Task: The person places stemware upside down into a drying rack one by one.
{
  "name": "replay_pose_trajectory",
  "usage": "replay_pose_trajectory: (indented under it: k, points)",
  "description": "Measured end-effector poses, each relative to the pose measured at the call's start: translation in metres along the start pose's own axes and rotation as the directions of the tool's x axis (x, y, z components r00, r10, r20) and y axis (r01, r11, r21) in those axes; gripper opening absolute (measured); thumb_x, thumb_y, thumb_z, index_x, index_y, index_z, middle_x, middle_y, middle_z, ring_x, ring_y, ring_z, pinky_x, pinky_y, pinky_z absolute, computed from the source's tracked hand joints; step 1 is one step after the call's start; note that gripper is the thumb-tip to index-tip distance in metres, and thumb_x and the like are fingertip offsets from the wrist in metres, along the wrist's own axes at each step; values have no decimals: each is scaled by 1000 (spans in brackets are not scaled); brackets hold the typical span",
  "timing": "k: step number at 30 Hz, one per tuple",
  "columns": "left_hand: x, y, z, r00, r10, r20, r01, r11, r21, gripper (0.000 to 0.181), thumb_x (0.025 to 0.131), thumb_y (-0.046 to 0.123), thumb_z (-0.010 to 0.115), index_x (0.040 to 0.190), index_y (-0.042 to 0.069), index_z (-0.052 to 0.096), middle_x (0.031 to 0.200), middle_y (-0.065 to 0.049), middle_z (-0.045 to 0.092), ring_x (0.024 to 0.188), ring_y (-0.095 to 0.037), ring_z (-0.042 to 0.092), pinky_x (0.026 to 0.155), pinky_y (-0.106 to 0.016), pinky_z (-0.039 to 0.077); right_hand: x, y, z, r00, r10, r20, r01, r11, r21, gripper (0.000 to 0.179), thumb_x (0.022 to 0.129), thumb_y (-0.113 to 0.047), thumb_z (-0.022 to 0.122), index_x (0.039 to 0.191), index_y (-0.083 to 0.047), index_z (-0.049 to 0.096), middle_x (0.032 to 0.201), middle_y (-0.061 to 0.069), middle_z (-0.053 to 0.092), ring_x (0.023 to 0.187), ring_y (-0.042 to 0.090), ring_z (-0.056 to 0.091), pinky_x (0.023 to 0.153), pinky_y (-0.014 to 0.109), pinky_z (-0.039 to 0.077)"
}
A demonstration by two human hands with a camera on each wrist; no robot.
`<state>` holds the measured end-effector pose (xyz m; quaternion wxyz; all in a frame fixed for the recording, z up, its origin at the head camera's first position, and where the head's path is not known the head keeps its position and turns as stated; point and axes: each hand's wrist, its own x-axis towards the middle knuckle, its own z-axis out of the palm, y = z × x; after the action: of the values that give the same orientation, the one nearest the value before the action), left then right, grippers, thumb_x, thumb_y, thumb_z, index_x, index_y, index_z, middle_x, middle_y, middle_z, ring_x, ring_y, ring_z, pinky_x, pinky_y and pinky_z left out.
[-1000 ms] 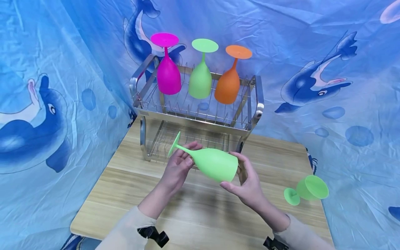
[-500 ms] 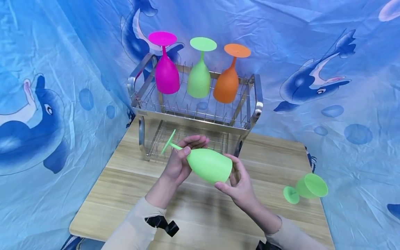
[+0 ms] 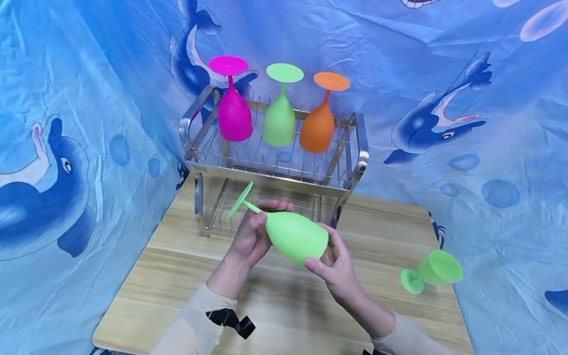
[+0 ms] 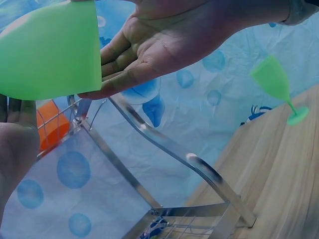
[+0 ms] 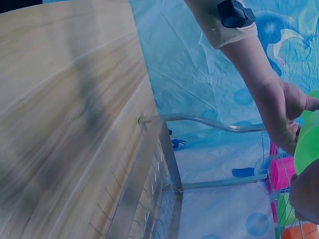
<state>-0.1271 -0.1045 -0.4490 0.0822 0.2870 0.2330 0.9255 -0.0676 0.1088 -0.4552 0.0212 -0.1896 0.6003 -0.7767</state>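
Observation:
A light green plastic goblet (image 3: 296, 237) lies tilted between both hands, above the table and in front of the rack. Its foot points to the upper left, its mouth to the lower right. My left hand (image 3: 249, 239) grips it where stem meets bowl, thumb on the near side and fingers behind. At the rim end, my right hand (image 3: 336, 270) holds the bowl between thumb and fingers. The left wrist view shows the goblet's bowl (image 4: 52, 55) beside the right hand's fingers (image 4: 119, 82). In the right wrist view it is partly cut off at the edge.
A two-tier metal dish rack (image 3: 266, 176) stands behind the hands. Upside down on its upper tier are a magenta goblet (image 3: 234, 117), a green goblet (image 3: 278, 122) and an orange goblet (image 3: 317, 130). Another green goblet (image 3: 440, 268) is at the wooden table's (image 3: 177, 291) right side.
Since a second ago, the held goblet has shifted slightly left with both hands. The left thumb has come over onto its near side. The last half second shows little hand movement.

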Motion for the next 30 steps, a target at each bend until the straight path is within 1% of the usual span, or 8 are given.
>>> replay_pose_trajectory:
  k: [3, 6, 11, 15, 18, 21, 24, 30]
  points:
    - [0, 0, 1, 1000, -5, -15, 5, 1000, -6, 22, 96, 20, 81, 117, 16, 82, 117, -2, 81, 122, -22, 71, 109, -34, 53, -1, 0, 2, 1000, 18, -13, -18, 1000, 14, 76, 86, 8, 79, 152, -3, 43, 145, 14, 51, 128, 21, 61, 101, 33, 60]
    - [2, 0, 2, 1000, 4, -6, -4, 1000, 2, 19, 97, 22, 81, 115, 17, 83, 114, 0, 81, 121, -20, 71, 106, -34, 55, -1, 0, 4, 999, 39, -21, -38, 999, 30, 75, 87, 7, 79, 152, -4, 43, 144, 13, 51, 128, 20, 61, 101, 32, 59]
    - [5, -1, 0, 1000, 14, 16, -14, 1000, -26, 18, 98, 23, 81, 113, 15, 83, 114, -2, 81, 120, -21, 72, 104, -35, 57, -1, 2, 7, 997, 70, -40, -68, 996, 55, 72, 88, 2, 81, 150, -5, 45, 143, 12, 52, 127, 20, 62, 101, 32, 59]
    - [6, -3, -3, 999, 21, 32, -19, 998, -56, 17, 98, 23, 80, 112, 14, 83, 114, -2, 81, 120, -21, 72, 106, -34, 55, -1, 4, 8, 996, 77, -43, -74, 994, 76, 70, 89, 1, 80, 149, -6, 46, 143, 12, 53, 127, 20, 62, 102, 32, 59]
    - [6, -4, -4, 999, 25, 38, -22, 996, -87, 15, 97, 20, 80, 110, 13, 83, 114, -2, 81, 120, -22, 71, 108, -34, 53, -1, 6, 9, 997, 69, -44, -65, 994, 88, 67, 90, 1, 79, 149, -5, 46, 143, 12, 54, 128, 20, 61, 103, 31, 58]
    - [6, -4, -5, 999, 26, 46, -21, 994, -110, 14, 97, 18, 80, 110, 12, 82, 115, -3, 81, 120, -23, 70, 108, -33, 53, -1, 7, 10, 997, 67, -41, -62, 993, 100, 65, 92, 0, 77, 148, -4, 46, 144, 13, 53, 129, 21, 60, 105, 31, 57]
    - [7, -4, -6, 999, 24, 46, -19, 994, -110, 15, 96, 18, 81, 111, 13, 82, 116, -2, 81, 121, -22, 70, 109, -34, 52, 0, 7, 11, 997, 71, -39, -66, 991, 112, 63, 92, -1, 76, 148, -3, 46, 144, 13, 53, 130, 21, 60, 107, 31, 56]
    - [9, -6, -8, 999, 22, 26, -20, 997, -74, 16, 97, 21, 82, 111, 15, 83, 114, 0, 81, 120, -21, 69, 109, -34, 52, 0, 9, 13, 996, 80, -41, -74, 989, 128, 60, 93, -4, 77, 146, -6, 47, 142, 12, 55, 128, 20, 61, 106, 30, 56]
